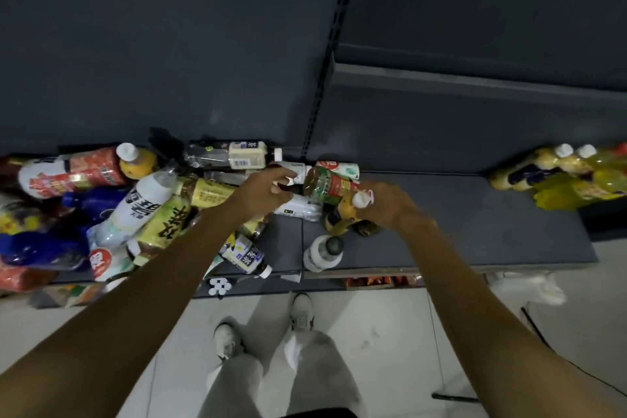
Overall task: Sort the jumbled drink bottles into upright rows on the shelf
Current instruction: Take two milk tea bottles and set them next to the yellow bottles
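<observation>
Care matters here: your right hand point(390, 205) grips the white-capped amber bottle point(342, 214) upright, your left hand point(263, 192) reaches half-curled, apparently empty, so seat it squarely on the shelf point(475, 220).

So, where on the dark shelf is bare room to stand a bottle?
The dark grey shelf is bare between the right hand and the yellow bottle group at right. Left of the left hand, the jumbled bottle pile crowds it.
</observation>
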